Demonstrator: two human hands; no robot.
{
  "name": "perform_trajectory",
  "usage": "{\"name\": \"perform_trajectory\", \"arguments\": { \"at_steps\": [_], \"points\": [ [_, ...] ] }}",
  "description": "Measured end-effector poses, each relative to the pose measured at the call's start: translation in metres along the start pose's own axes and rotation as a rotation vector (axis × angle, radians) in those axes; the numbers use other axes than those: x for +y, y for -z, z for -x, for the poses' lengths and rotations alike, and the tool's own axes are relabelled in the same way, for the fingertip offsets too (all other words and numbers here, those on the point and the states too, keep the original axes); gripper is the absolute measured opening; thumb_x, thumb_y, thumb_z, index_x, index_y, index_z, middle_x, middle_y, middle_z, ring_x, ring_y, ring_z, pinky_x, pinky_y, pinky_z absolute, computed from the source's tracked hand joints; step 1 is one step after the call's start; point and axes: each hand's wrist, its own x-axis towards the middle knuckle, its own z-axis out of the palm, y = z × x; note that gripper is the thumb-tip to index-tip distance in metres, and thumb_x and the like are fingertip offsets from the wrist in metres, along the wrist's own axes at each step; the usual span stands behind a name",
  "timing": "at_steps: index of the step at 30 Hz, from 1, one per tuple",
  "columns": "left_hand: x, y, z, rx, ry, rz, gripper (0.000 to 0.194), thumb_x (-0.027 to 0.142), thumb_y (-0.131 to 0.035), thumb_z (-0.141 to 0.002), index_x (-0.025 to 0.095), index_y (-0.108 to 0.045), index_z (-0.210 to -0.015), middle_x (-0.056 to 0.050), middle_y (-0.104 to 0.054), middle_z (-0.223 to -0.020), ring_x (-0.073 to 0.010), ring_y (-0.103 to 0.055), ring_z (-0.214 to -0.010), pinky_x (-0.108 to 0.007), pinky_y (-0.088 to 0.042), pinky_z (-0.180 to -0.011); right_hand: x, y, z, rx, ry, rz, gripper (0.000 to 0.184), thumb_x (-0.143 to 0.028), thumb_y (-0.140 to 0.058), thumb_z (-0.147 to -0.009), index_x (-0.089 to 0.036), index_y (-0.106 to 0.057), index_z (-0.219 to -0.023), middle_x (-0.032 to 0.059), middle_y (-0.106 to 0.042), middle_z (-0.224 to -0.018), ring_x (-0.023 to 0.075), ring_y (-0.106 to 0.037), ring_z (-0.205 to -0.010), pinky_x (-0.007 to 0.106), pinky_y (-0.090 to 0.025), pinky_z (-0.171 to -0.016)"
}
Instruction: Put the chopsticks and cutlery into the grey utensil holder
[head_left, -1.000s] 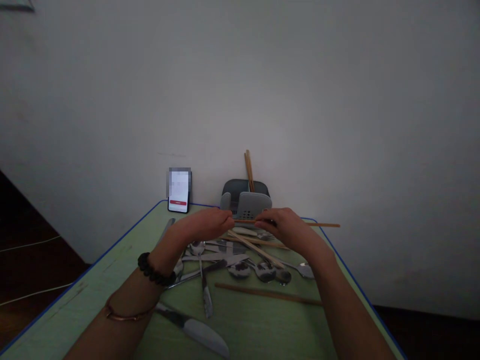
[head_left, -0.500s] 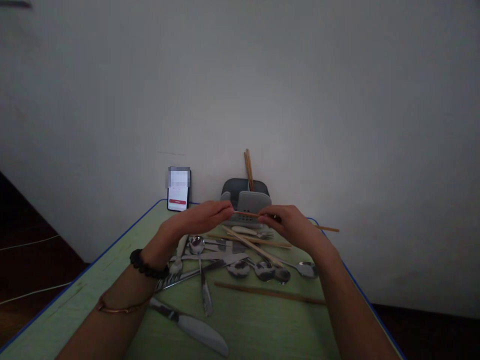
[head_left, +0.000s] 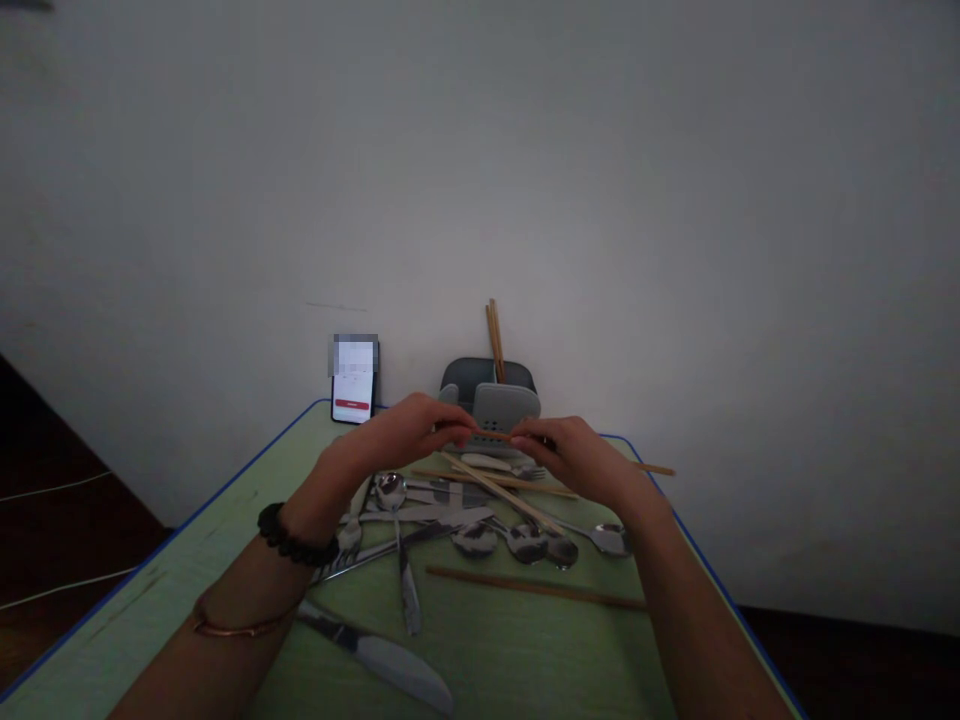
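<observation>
right hand (head_left: 574,455) pinches a chopstick (head_left: 493,435) whose long axis runs left to right, its other end sticking out beyond my right wrist; my left hand (head_left: 420,425) has its fingertips closed on the left end. just past it, on the far side between my hands, sits the grey holder (head_left: 510,403) with standing chopsticks (head_left: 495,340). nearer me, spoons (head_left: 527,543) and a knife (head_left: 401,668) lie on the green table (head_left: 525,660).

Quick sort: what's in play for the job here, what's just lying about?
In play, seemingly:
held chopstick, between left hand and right hand
grey holder
upright chopsticks in it
probably the loose chopsticks, spoons, forks, knives

Lying about:
lit phone by the wall
pale cord, far left
</observation>
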Motion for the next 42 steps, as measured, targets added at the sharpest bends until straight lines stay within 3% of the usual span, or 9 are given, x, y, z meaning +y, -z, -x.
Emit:
{"name": "perform_trajectory", "arguments": {
  "at_steps": [12, 20, 30, 36, 42],
  "points": [
    [-0.007, -0.004, -0.002, 0.147, 0.135, -0.017, 0.018, 0.032, -0.064, -0.079, 0.017, -0.072, -0.084, -0.004, -0.073, -0.078, -0.0160, -0.065, -0.071, -0.024, -0.045, -0.066, -0.002, -0.003, -0.003, 0.077, -0.021, 0.069, 0.017, -0.025, -0.057, -0.085, -0.019, -0.070, -0.093, 0.0044, -0.070, -0.081, 0.0139, -0.059, -0.067, 0.024, -0.038, -0.062],
    [-0.009, -0.005, -0.003, 0.203, 0.083, -0.076, 0.015, 0.032, -0.067, -0.076, 0.018, -0.069, -0.077, -0.001, -0.070, -0.074, -0.0146, -0.062, -0.069, -0.023, -0.044, -0.066, -0.003, -0.002, -0.003, 0.050, -0.036, 0.045, 0.017, -0.027, -0.056, -0.086, -0.019, -0.070, -0.092, 0.0032, -0.069, -0.075, 0.0130, -0.057, -0.062, 0.023, -0.036, -0.059],
    [0.000, -0.004, -0.004, 0.457, -0.007, -0.001, 0.029, 0.040, -0.047, -0.089, 0.016, -0.060, -0.082, -0.001, -0.065, -0.077, -0.0113, -0.054, -0.062, -0.022, -0.040, -0.059, -0.002, 0.000, -0.002, 0.082, -0.035, -0.086, 0.029, -0.034, -0.038, -0.093, -0.017, -0.061, -0.086, -0.0008, -0.057, -0.061, 0.0111, -0.049, -0.054, 0.022, -0.032, -0.054],
    [-0.003, -0.007, -0.004, 0.382, -0.065, -0.146, 0.034, 0.036, -0.031, -0.095, 0.017, -0.049, -0.073, 0.001, -0.052, -0.065, -0.0118, -0.046, -0.058, -0.024, -0.035, -0.058, -0.006, 0.003, -0.002, 0.130, -0.030, -0.006, 0.026, -0.033, -0.042, -0.092, -0.019, -0.064, -0.091, 0.0003, -0.062, -0.066, 0.0113, -0.052, -0.055, 0.022, -0.034, -0.056],
    [-0.004, -0.008, -0.004, 0.317, -0.059, -0.111, 0.035, 0.036, -0.029, -0.094, 0.018, -0.043, -0.067, 0.003, -0.045, -0.062, -0.0111, -0.041, -0.056, -0.023, -0.031, -0.056, -0.009, 0.003, 0.000, 0.205, -0.039, 0.168, 0.024, -0.035, -0.046, -0.092, -0.024, -0.067, -0.096, 0.0025, -0.072, -0.087, 0.0170, -0.064, -0.074, 0.025, -0.039, -0.064]
  ]
}}
